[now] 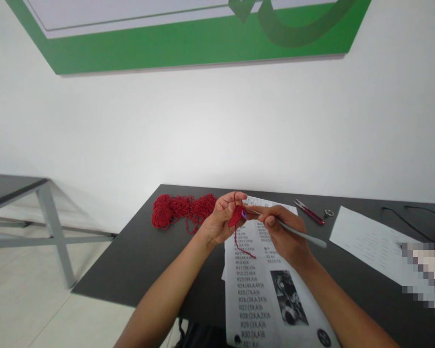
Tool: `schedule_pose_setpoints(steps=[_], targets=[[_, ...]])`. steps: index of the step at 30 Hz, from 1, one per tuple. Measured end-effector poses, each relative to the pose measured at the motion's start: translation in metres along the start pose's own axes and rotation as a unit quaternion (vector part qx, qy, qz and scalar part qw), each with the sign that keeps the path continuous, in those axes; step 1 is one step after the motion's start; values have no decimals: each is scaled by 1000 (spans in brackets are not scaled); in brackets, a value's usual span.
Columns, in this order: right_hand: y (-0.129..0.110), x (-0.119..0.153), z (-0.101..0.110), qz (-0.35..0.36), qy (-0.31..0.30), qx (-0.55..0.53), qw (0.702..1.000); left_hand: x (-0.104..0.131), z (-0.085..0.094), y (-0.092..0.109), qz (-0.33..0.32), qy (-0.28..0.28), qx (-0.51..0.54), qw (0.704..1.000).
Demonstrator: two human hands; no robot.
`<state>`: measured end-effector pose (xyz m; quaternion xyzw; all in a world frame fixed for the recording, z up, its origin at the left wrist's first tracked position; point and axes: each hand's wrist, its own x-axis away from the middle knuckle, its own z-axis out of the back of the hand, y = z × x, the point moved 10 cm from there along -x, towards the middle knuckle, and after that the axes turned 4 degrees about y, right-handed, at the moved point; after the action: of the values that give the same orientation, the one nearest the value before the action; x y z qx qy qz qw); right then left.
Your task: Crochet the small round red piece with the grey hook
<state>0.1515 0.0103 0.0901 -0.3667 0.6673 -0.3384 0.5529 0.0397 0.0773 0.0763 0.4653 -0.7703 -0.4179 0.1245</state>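
Note:
My left hand (221, 220) pinches a small red crocheted piece (236, 217), with red yarn looped over a finger and a loose tail hanging onto the paper. A small purple ring or marker (244, 213) shows at the piece's right edge. In my right hand (286, 232) is a crochet hook (304, 236) with a grey handle; its tip meets the red piece. Beneath both hands lies a printed pattern sheet (253, 299) with rows of text and a dark photo. A heap of red yarn (181, 211) rests just left of my left hand.
Small scissors (311, 213) with red handles and a metal ring (328, 212) lie behind my right hand. A second white sheet (369, 241), black cables (409, 224) and a pixelated patch are at the right. Another table (14, 188) stands at the far left.

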Motion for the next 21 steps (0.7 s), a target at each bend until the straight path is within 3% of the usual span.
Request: schedule_pose_setpoints(steps=[7, 15, 21], targets=[[5, -7, -10, -33, 11, -132, 991, -2, -5, 11, -36, -27, -48, 998], [14, 2, -1, -27, 7, -66, 997, -1, -6, -1, 1, -19, 28, 999], [13, -6, -12, -60, 4, -209, 976, 1, -7, -10, 19, -10, 78, 997]])
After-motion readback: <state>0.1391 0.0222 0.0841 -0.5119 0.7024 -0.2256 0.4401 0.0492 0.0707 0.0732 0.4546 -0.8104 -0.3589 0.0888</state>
